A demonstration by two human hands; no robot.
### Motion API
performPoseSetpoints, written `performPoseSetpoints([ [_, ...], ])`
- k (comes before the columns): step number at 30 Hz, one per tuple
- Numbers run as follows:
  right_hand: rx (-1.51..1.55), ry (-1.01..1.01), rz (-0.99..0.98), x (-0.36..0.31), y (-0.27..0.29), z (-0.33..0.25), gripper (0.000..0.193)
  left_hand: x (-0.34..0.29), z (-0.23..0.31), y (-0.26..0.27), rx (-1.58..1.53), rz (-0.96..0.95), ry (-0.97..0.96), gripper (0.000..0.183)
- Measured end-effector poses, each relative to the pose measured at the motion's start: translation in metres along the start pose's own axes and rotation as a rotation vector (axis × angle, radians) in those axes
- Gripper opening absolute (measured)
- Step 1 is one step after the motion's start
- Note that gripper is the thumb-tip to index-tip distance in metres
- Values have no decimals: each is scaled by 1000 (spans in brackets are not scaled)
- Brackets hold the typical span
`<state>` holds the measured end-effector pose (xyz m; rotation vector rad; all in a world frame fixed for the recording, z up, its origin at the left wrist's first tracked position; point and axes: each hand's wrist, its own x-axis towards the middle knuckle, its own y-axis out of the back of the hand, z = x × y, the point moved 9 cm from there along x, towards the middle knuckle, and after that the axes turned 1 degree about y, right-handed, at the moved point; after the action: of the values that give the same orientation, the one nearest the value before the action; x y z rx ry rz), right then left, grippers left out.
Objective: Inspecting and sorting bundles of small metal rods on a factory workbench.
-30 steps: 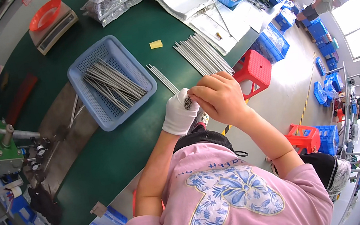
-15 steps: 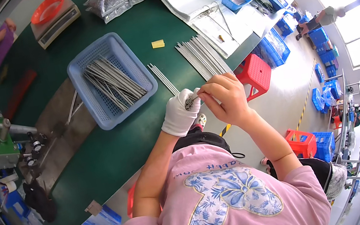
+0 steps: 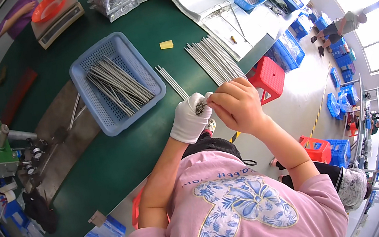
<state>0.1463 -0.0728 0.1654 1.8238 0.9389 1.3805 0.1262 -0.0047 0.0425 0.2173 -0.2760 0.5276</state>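
My left hand [image 3: 187, 122], in a white glove, is closed around a bundle of thin metal tubes [image 3: 200, 108], their hollow ends facing up. My bare right hand [image 3: 236, 104] pinches at the edge of that bundle; a thin grey piece shows at its fingertips, too small to name. A few slim metal rods [image 3: 172, 82] run along the green table up to the glove; whether they belong to the bundle I cannot tell. Beyond my right hand lies a row of similar rods [image 3: 212, 60]. A blue basket [image 3: 80, 85] to the left holds a loose pile of rods [image 3: 118, 86].
On the green table [image 3: 122, 160] are a yellow slip [image 3: 166, 45], an open binder [image 3: 189, 1], and a scale [image 3: 58, 25] with a red pan. A green metal fixture [image 3: 1, 151] stands at left. Red stools [image 3: 269, 79] are beside the table. Other people are around.
My hands stay almost in place, the right fingertips shifting slightly at the bundle. In the background, a person in purple at upper left and another near the windows have moved.
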Motion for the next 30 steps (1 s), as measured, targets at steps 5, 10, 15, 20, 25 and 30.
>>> performPoseSetpoints([
  [5,-5,10,-30,1,-4,-1,9,0,0,-2,0,-9,-26,21],
  [10,-16,0,5,3,5,-4,9,1,0,0,-11,-3,-12,22],
  [15,47,-18,-23,0,-1,0,10,2,-1,-1,-10,-9,24,24],
  [20,34,-5,-2,1,-2,-1,7,1,-1,0,-13,3,-11,25],
  [25,24,26,-41,1,-5,-3,7,1,3,-1,-46,0,-21,26],
  [30,24,20,-45,0,-6,-3,7,1,0,-3,-47,-10,-21,26],
])
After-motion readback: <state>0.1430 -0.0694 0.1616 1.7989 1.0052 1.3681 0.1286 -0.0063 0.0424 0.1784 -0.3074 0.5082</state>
